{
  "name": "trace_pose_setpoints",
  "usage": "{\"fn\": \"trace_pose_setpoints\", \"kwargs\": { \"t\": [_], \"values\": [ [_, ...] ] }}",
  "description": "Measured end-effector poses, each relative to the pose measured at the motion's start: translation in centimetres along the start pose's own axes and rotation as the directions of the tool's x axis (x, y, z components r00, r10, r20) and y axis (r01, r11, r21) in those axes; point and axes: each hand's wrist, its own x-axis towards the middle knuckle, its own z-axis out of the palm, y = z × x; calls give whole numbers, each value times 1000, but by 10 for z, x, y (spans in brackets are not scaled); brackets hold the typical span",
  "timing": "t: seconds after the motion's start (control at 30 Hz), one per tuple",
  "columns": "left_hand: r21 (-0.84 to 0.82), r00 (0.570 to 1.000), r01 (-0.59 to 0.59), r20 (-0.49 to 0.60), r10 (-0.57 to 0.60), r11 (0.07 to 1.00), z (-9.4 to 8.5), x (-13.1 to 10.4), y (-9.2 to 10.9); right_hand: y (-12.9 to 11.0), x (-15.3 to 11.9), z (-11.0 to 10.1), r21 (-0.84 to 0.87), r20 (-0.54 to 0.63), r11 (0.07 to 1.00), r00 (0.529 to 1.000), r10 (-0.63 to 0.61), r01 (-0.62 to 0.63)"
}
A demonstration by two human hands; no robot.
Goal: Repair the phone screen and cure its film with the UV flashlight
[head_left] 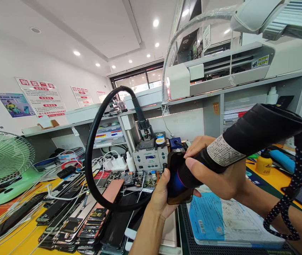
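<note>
My left hand (158,198) is closed around a dark smartphone (179,198), its thumb along the near edge. My right hand (214,177) grips a thick black tube (257,131) with a white printed label and a braided wrist cord (297,173). The tube's narrower, ribbed end meets the phone's screen or sits just over it; I cannot tell which. A blue-purple glow shows on the glass beside that end. The tube's flared end points up toward me. Right fingertips also touch the phone's upper edge. A black hose (89,159) loops down behind my left hand.
Stacked phone parts (87,219) and tangled white cables (50,191) cover the left side. A grey control unit (151,159) stands behind my hands, a green fan (4,159) far left. Right are a blue-and-white box (220,219) and a yellow bottle (264,163).
</note>
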Motion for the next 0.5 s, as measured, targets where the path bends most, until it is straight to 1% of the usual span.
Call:
{"fn": "trace_pose_setpoints", "kwargs": {
  "t": [0.13, 0.2, 0.27, 0.33, 0.37, 0.43, 0.5],
  "values": [
    [-22, 1000, -3, -10, 3, 1000, 1, -1, 0, 1, 0, -1, -26, 6, 1000, 1000, -16, 16],
    [-41, 1000, -15, -22, 14, 999, 1, -1, 1, 0, -2, -2, -51, -10, 999, 1000, -14, 13],
    [-66, 999, -32, -41, 29, 997, -1, 0, 1, -2, -3, -2, -56, -80, 998, 996, 25, -29],
    [-96, 997, -51, -61, 45, 994, -3, 1, 3, -6, -4, -4, -36, -176, 996, 982, 75, -83],
    [-112, 996, -63, -70, 55, 992, -5, 2, 4, -9, -4, -5, -27, -218, 996, 973, 82, -90],
    [-141, 994, -86, -80, 75, 986, -6, 3, 7, -16, -4, -9, -34, -267, 998, 963, 45, -56],
    [-165, 992, -107, -88, 93, 980, -5, 4, 9, -25, -6, -15, -39, -280, 999, 960, 20, -32]
  ]
}}
